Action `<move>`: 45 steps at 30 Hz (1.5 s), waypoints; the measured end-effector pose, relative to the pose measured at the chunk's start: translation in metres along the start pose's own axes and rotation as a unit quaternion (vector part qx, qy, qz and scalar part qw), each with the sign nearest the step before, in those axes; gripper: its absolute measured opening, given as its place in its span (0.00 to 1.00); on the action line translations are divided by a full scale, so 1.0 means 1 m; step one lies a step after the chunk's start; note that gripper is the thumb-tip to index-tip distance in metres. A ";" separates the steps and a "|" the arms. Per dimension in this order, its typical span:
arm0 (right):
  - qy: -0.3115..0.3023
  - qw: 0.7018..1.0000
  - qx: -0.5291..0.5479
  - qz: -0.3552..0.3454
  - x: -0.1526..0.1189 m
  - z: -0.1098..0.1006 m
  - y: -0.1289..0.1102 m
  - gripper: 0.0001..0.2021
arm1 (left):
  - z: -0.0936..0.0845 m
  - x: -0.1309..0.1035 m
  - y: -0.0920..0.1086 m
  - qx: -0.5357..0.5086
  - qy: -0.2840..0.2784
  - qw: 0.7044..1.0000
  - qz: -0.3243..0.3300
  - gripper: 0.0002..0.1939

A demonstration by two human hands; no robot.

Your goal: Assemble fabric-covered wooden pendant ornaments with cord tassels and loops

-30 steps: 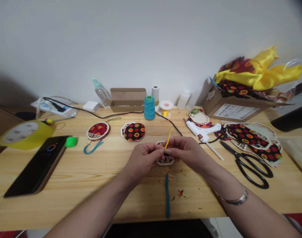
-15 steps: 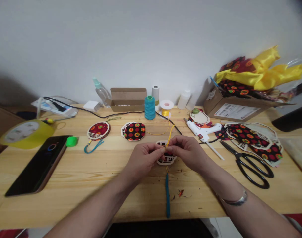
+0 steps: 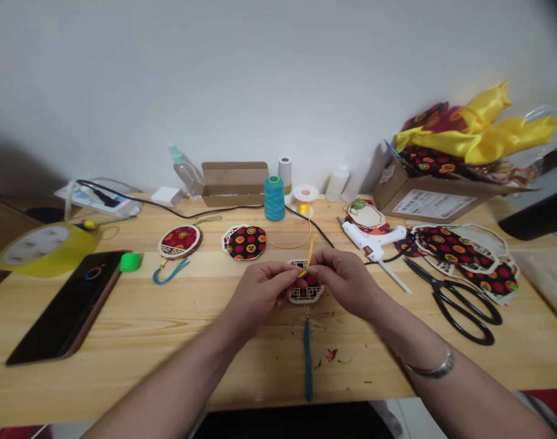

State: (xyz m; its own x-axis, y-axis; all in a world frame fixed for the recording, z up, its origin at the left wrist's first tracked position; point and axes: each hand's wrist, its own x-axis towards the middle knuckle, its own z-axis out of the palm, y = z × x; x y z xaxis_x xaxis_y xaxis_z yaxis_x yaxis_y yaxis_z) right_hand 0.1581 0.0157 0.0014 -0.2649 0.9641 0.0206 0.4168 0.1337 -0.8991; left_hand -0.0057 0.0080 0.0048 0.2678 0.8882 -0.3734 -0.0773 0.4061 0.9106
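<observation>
In the head view, my left hand (image 3: 269,289) and my right hand (image 3: 344,281) meet over a pale openwork ornament (image 3: 304,297) backed with dark red-patterned fabric. Both hands are closed, thumbs against index fingers, pinching a yellow cord (image 3: 312,247) at the ornament's upper edge. The cord's braided-looking end sticks up between the fingertips. My fingers partly cover the ornament. From its lower edge a teal tassel (image 3: 308,360) hangs on a short yellow loop and lies on the wooden table (image 3: 177,341).
Black-handled scissors (image 3: 461,299) and a white glue gun (image 3: 372,238) lie to the right. A teal thread cone (image 3: 274,200) and a yellow cord spool (image 3: 304,198) stand behind. Left are a phone (image 3: 63,308), a tape roll (image 3: 44,247) and a round ornament (image 3: 180,242).
My left fingertips have shifted slightly and show more of the yellow cord between them. The cord's upper end sits a little lower. Both hands stay at the ornament.
</observation>
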 end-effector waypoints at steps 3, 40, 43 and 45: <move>0.000 1.000 0.013 0.006 0.001 0.000 0.002 0.06 | -0.002 0.001 -0.001 0.014 -0.003 1.000 0.000 0.11; 0.044 0.999 -0.009 -0.028 0.000 0.000 -0.001 0.06 | 0.002 0.000 -0.002 0.105 -0.002 0.989 0.104 0.04; 0.035 0.997 0.065 0.015 0.000 0.001 0.000 0.06 | 0.002 -0.001 -0.007 0.203 0.025 0.960 0.189 0.04; 0.024 0.991 0.124 0.046 0.000 0.003 -0.001 0.06 | 0.003 -0.002 -0.010 0.266 0.036 0.932 0.246 0.05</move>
State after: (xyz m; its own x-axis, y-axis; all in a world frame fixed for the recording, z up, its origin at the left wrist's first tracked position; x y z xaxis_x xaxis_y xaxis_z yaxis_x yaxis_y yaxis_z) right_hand 0.1552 0.0154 0.0006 -0.1918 0.9802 -0.0501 0.2092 -0.0090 -0.9778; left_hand -0.0029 0.0012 -0.0032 0.2595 0.9585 0.1178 0.3175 -0.1999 0.9270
